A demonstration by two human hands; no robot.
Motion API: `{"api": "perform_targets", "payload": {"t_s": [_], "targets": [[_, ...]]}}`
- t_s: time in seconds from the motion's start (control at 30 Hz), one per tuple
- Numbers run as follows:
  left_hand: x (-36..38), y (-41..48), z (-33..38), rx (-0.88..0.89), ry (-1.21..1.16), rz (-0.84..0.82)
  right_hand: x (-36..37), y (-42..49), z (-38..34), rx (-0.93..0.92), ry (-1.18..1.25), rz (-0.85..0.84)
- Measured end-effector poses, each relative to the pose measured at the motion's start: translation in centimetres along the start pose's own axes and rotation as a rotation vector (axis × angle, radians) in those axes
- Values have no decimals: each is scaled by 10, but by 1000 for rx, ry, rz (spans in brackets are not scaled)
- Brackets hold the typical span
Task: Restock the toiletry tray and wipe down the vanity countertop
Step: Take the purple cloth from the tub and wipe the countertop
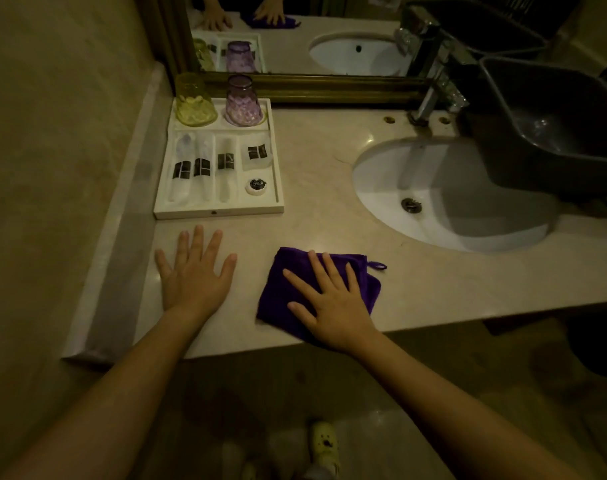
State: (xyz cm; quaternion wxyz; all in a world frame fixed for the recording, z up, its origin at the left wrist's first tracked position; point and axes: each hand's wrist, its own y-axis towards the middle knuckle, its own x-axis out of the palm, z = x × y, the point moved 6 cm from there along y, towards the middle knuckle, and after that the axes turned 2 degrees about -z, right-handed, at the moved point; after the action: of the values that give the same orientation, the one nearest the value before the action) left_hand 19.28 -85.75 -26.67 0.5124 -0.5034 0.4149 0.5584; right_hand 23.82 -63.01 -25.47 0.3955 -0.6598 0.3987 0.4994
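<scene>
1. The marble bench (pixel 323 161) runs from the left wall to past the sink, lit dimly and yellowish.
2. A gold-framed mirror (pixel 295 46) stands along its back edge and reflects both my hands, the cups and the basin.
3. The white oval sink (pixel 433 188) is set into the bench on the right, with a metal drain at its bottom and a chrome faucet (pixel 433 95) behind it.
4. A dark plastic tub (pixel 551 133) sits tilted over the right side of the sink, partly covering the basin.
5. The white toiletry tray (pixel 219 210) lies at the back left of the bench, just beside the wall ledge.
6. Its 2 rear compartments hold a yellow cup (pixel 194 102) and a purple cup (pixel 243 103), both upside down.
7. Its front compartments hold 4 wrapped packets (pixel 201 168) with dark labels and a small round white item (pixel 257 186).
8. The purple cloth (pixel 288 292) lies folded near the front edge of the bench, in front of the sink.
9. My right hand (pixel 333 299) presses flat on the cloth, fingers spread, not gripping.
10. My left hand (pixel 194 275) rests palm down and spread on the bare bench, just in front of the tray, holding nothing.
</scene>
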Motion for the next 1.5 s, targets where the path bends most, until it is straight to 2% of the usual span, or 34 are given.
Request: {"api": "perform_targets", "payload": {"t_s": [0.37, 0.63, 0.9, 1.1, 1.3, 1.5], "targets": [[0, 1, 0, 2, -12, 13, -21, 53, 79, 165, 0, -15], [2, 2, 1, -7, -1, 13, -29, 98, 70, 272, 76, -35], [0, 2, 1, 3, 13, 4, -5, 57, -8, 28, 96, -55], [3, 3, -1, -4, 20, -9, 5, -16, -13, -74, 8, -1], [3, 3, -2, -1, 8, -15, -3, -25, 29, -28, -35, 8], [3, 3, -1, 1, 19, -11, -19, 22, 83, 151, -18, -25]]}}
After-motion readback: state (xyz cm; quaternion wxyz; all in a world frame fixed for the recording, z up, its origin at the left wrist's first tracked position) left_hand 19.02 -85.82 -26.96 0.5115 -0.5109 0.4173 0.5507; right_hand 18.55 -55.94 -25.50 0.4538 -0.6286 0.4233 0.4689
